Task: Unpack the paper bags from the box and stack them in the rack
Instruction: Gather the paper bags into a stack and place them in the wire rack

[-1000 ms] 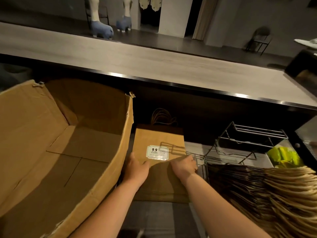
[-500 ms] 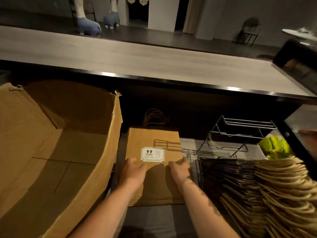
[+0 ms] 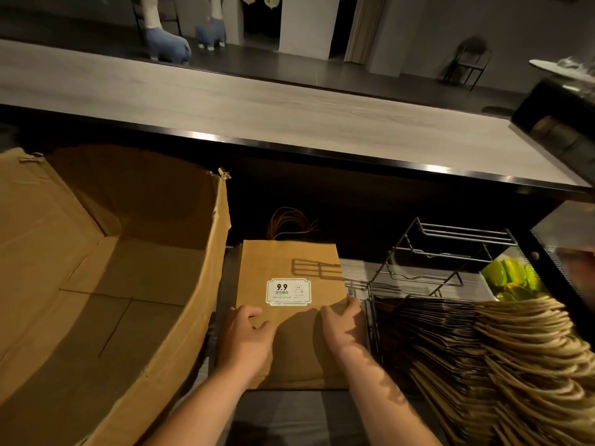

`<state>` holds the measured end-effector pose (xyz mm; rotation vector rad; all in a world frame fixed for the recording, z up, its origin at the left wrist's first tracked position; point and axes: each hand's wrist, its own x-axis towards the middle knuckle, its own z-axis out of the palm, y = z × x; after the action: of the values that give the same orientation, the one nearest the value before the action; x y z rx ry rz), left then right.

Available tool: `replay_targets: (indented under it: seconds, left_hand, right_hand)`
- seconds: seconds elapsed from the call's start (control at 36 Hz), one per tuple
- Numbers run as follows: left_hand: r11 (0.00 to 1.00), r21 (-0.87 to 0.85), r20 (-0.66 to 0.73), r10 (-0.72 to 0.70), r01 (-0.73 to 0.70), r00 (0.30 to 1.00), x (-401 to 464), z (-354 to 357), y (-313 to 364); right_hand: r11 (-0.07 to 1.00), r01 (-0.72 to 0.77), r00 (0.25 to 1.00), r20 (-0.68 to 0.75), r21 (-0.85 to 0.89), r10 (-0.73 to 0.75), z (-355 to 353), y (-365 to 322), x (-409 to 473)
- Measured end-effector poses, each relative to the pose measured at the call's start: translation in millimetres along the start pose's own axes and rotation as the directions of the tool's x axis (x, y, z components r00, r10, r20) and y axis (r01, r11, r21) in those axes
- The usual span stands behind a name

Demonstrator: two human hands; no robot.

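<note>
A flat stack of brown paper bags [image 3: 289,265], with a white 9.9 sticker on top and cord handles at its far end, lies under the counter between the box and the wire rack. My left hand [image 3: 246,341] grips the stack's near left edge with curled fingers. My right hand [image 3: 343,326] grips its near right edge. The big cardboard box [image 3: 106,284] at left stands open and shows only its bare bottom. The black wire rack [image 3: 450,249] stands to the right, with a long row of paper bags [image 3: 483,358] fanned out in front of it.
A grey wood-grain counter [image 3: 257,114] with a dark edge overhangs the shelf. Green packets [image 3: 512,275] lie right of the rack, beside a perforated metal panel [image 3: 560,272]. A dark appliance [image 3: 557,123] sits on the counter at far right.
My hands have slid a little toward me along the stack's sides. The stack has stayed in the same spot.
</note>
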<state>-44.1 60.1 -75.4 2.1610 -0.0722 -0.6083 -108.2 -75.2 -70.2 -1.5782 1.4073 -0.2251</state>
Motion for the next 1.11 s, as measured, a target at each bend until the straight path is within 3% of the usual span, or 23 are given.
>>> replay_targets:
  seconds: [0.28,0.44,0.64,0.75,0.89,0.97,1.11]
  left_hand:
    - [0.982,-0.105,-0.071,-0.163,0.155,0.984,6,-2,3]
    - [0.947,-0.287,-0.131,-0.185,0.141,0.974,8,0,0]
    - [0.882,-0.432,-0.014,-0.213,0.186,0.977,4,-2,4]
    - [0.858,-0.506,-0.004,-0.108,0.091,0.994,-7,-9,18]
    - [0.871,-0.48,-0.121,0.052,-0.105,0.991,-26,-21,36]
    - [0.834,-0.489,-0.196,0.179,-0.254,0.964,-42,-30,46]
    - [0.747,-0.505,-0.261,0.345,-0.432,0.902,-60,-39,51]
  right_hand:
    - [0.999,-0.029,0.995,0.093,0.026,0.026,-9,1,2]
    - [0.997,-0.036,0.998,0.055,0.073,0.032,-16,-3,-1]
    - [0.983,-0.028,1.0,0.005,0.182,0.028,-22,-4,-6]
    - [0.963,0.004,0.999,-0.04,0.271,0.007,-26,-1,-11]
    - [0.918,0.009,0.998,-0.055,0.397,0.014,-29,6,-21]
    - [0.89,-0.007,1.0,0.004,0.456,0.006,-39,3,-32]
    - [0.846,0.117,0.992,-0.023,0.52,-0.124,-54,6,-55]
